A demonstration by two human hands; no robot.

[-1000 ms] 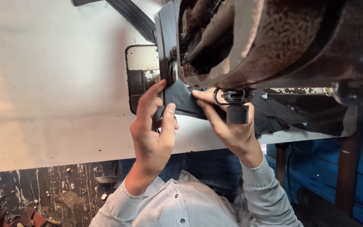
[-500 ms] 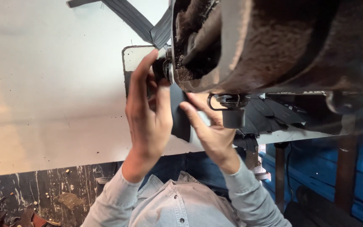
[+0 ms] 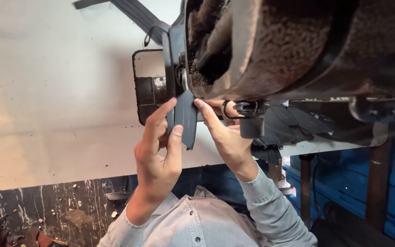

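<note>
A pale blue denim shirt (image 3: 197,224) is seen nearest the camera, its two sleeves reaching up toward the work. The left hand (image 3: 157,151) is raised beside a dark grey piece of material (image 3: 186,116); its forefinger is stretched along the left edge of the piece and its thumb is pressed against the lower part, so the piece is pinched between them. The right hand (image 3: 225,132) is set just to the right, its forefinger laid on the upper right edge of the same piece; the remaining fingers are curled and partly hidden under the machine, so whether anything is gripped there cannot be told. The piece is held upright at the needle area of a dust-caked sewing machine (image 3: 289,50), above the white table (image 3: 46,91). A dark plate (image 3: 149,87) is let into the table just behind the left hand. More dark cut pieces (image 3: 293,121) are lying further right, under the machine
</note>
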